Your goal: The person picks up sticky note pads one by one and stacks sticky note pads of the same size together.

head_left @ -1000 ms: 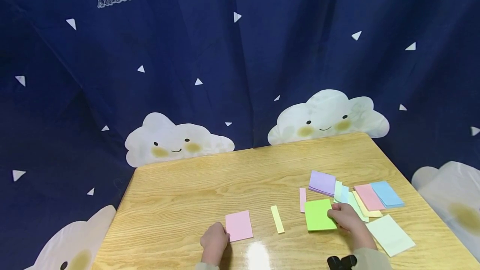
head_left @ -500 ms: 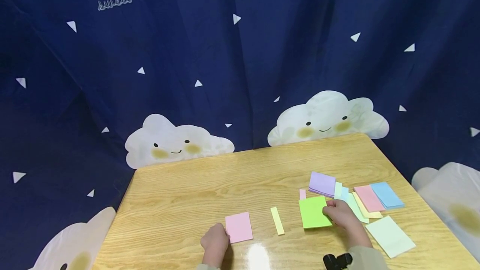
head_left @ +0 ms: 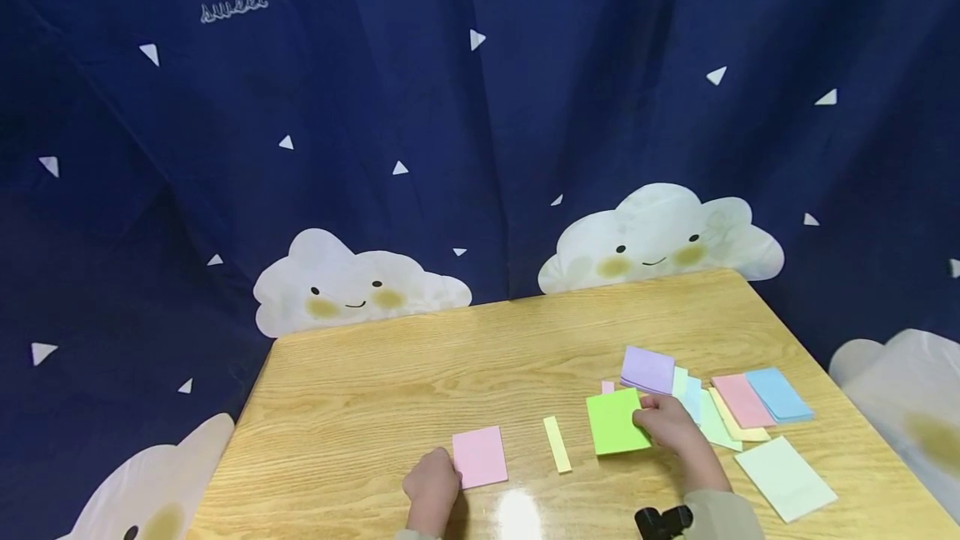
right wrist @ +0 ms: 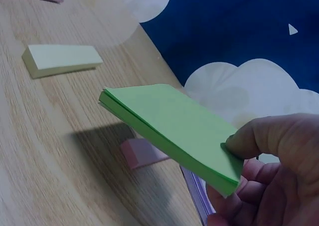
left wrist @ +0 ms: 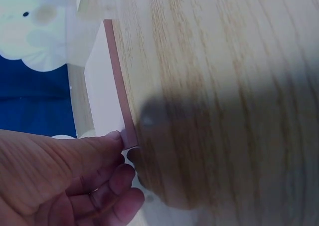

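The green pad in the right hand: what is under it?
In the right wrist view, shadowed table and part of a narrow pink pad; the green pad hides its remainder.

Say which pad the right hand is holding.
The bright green pad, the only one that color; the right hand pinches it, while the left hand holds a pink pad.

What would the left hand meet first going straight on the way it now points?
Past the pink pad the left hand holds, the way looks free across the table; the blue curtain would probably come first, though depth is unclear.
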Tool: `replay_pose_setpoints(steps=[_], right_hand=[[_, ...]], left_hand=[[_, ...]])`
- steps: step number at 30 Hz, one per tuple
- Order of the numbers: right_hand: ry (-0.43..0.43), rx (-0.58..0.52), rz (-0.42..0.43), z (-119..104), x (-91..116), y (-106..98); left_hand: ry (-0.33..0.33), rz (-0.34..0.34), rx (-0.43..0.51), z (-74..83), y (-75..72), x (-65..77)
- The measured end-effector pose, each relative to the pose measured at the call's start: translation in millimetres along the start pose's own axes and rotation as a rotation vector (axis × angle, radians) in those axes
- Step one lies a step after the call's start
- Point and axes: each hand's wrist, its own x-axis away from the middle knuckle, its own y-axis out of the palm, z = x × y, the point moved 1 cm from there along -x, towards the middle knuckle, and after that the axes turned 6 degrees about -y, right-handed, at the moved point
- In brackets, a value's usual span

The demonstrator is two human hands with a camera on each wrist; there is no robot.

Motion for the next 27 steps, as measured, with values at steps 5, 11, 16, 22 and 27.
replay_pose_setpoints(steps=[5, 11, 16, 22, 27], right_hand=[[-0.002, -0.049, 0.006, -2.7, -1.9, 6.0], [-0.010, -0.019, -0.009, -6.6, -4.5, 10.6], [-0.018, 0.015, -0.018, -13.4, -4.4, 13.8], [-0.015, -0.014, -0.018, -17.4, -5.2, 19.5], [-0.020, -0.031, -0.022, -21.2, -6.5, 23.6]], left_hand=[[0.000, 0.002, -0.006, -0.1, 1.6, -1.3], [-0.012, -0.024, -0.028, 0.7, 1.2, -1.6], [-0.014, -0.030, -0.033, 0.9, 0.6, -1.4], [-0.010, -0.017, -0.024, 0.3, 0.8, -0.6], [-0.012, -0.026, -0.025, 1.0, 0.4, -0.6]])
